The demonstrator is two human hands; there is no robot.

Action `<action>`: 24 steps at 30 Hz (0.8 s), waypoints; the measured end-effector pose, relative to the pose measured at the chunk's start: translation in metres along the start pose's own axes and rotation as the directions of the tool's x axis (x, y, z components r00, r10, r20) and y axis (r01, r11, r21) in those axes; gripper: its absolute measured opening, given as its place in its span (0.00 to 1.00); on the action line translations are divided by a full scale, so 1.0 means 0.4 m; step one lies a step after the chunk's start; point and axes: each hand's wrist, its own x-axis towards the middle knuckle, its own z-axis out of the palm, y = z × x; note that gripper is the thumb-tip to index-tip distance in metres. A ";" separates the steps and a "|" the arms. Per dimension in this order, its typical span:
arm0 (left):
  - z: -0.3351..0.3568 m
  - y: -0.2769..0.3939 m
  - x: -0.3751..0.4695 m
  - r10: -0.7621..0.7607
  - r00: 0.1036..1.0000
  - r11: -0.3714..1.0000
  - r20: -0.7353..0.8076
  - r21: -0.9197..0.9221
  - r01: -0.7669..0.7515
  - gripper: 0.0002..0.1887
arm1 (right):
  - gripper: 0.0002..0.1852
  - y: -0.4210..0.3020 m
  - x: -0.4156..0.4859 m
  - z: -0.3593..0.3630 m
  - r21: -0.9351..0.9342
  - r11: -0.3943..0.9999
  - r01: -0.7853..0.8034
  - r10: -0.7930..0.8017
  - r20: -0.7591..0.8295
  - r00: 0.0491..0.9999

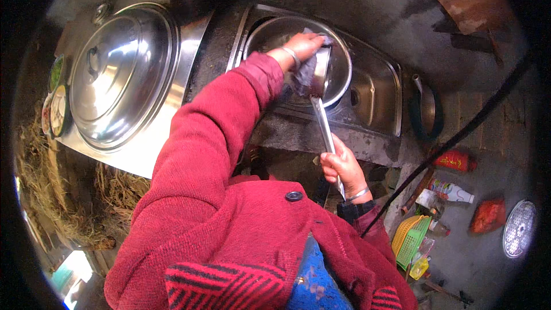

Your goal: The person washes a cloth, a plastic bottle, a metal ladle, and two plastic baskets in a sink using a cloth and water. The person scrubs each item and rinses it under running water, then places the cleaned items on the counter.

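Observation:
My left hand [303, 46] presses a wet-looking grey cloth [304, 75] against the blade of a long-handled metal wok turner [323, 62]. Blade and cloth are over a round stainless steel basin [347, 62], whose inside is partly hidden by my left hand and the cloth. Nearer my body, my right hand [346, 167] is closed around the turner's handle, which slants up and away across the basin's near rim. The basin sits over the left part of a steel sink [379, 99].
A big domed steel lid [114, 73] covers the stove top [148, 155] on the left, with plates of food [59, 110] beyond it. A black cable [456, 137] slants past on the right. Plastic baskets [409, 241], a white bottle [452, 190] and a perforated steel disc [519, 229] lie right; straw [120, 185] lies left.

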 end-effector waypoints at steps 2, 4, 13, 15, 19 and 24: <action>-0.037 -0.039 0.011 -0.224 0.946 0.912 0.235 -0.292 0.289 0.25 | 0.34 0.015 -0.022 -0.002 0.020 0.999 -0.030 0.030 0.008 1.000; -0.055 -0.078 0.000 -0.275 0.896 0.729 0.348 -0.532 0.430 0.22 | 0.33 0.021 -0.038 0.003 0.084 0.995 -0.061 0.060 0.016 0.998; 0.137 -0.132 -0.214 0.459 0.717 -0.226 0.525 -0.712 0.665 0.23 | 0.30 -0.045 0.018 0.011 0.168 0.985 0.046 -0.067 0.121 0.990; 0.160 -0.128 -0.213 0.096 0.850 -0.169 0.518 -0.833 0.527 0.20 | 0.30 -0.046 0.048 0.001 0.128 0.991 0.048 -0.063 0.113 0.992; 0.137 -0.107 -0.174 -0.463 0.869 -0.034 0.175 -0.983 0.180 0.18 | 0.32 -0.024 0.081 -0.020 0.014 0.998 0.067 -0.067 0.016 0.998; 0.085 -0.051 -0.147 -0.532 0.847 0.035 0.027 -0.998 0.053 0.17 | 0.30 -0.005 0.093 -0.029 -0.043 0.997 0.063 -0.065 -0.051 0.997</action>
